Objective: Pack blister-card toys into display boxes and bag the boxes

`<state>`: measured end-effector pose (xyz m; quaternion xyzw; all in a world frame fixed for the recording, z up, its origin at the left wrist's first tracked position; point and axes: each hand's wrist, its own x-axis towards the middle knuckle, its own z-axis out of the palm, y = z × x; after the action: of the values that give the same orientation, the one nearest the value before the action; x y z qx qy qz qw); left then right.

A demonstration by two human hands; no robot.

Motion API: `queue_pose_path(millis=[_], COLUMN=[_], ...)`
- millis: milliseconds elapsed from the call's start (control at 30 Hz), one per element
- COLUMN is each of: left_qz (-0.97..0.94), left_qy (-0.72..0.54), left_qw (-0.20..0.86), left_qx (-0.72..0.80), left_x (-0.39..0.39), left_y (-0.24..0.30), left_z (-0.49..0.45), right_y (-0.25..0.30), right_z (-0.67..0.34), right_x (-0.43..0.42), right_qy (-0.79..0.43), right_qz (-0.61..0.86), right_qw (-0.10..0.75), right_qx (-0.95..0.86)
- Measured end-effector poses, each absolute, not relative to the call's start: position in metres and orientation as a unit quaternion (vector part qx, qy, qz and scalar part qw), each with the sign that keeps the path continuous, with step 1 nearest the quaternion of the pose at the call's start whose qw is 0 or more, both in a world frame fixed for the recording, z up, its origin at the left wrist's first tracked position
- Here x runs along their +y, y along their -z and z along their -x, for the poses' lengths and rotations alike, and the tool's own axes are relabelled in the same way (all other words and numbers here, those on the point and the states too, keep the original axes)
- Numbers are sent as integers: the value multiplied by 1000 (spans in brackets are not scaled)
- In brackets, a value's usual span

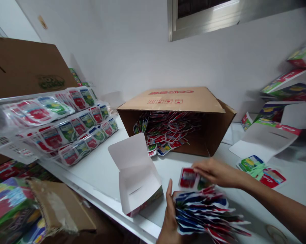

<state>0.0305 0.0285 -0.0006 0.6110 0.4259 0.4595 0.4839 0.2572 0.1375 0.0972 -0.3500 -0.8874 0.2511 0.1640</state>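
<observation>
My left hand (169, 217) is wrapped around a thick fanned bundle of small candy sachets (203, 210), with white-edged red, blue and green faces. Just above the bundle, my right hand (215, 173) pinches a red and green sachet strip (188, 178); it is slightly blurred. Left of my hands stands a small carton (140, 191) with its white lid raised. Behind it, a large cardboard box (171, 100) lies on its side, its mouth towards me, and a heap of loose sachets (170, 128) fills much of it.
Clear trays with rows of sachets (78, 127) stand at the left on the white table (99, 176). Below them are a torn brown box (61, 206) and colourful cartons (13, 206). More open cartons (272, 132) and several sachets (262, 171) occupy the right side.
</observation>
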Motion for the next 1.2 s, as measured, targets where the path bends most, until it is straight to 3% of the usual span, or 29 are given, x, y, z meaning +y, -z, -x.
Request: queue_pose_path(millis=[67, 233, 300, 433, 500, 633, 867, 1067, 1200], left_qz=[-635, -686, -675, -624, -598, -579, -601, -616, -630], left_qy=[-457, -500, -491, -439, -435, -429, -442, -438, -444], left_qw=[461, 297, 332, 501, 533, 536, 520, 526, 519], left_qx=[418, 437, 440, 410, 412, 440, 415, 389, 370], left_x=[27, 30, 30, 28, 28, 31, 34, 28, 26], left_y=[-2, -7, -9, -11, -11, -9, -10, -20, -14], left_z=[-32, -30, -29, -30, -31, -32, -30, -27, -28], right_y=[-111, -118, -111, -90, -75, -45, -18, -13, -15], right_z=[-251, -242, -240, -238, -234, -216, -213, -250, -257], right_x=[119, 109, 111, 136, 165, 234, 272, 206, 145], right_qy=[-324, -354, -370, -503, -459, -227, -128, -147, -336], right_qz=[300, 283, 283, 288, 336, 443, 420, 432, 475], right_qw=[104, 87, 88, 85, 127, 230, 229, 337, 387], right_qx=[-891, -887, -880, -811, -813, -836, -869, -823, -715])
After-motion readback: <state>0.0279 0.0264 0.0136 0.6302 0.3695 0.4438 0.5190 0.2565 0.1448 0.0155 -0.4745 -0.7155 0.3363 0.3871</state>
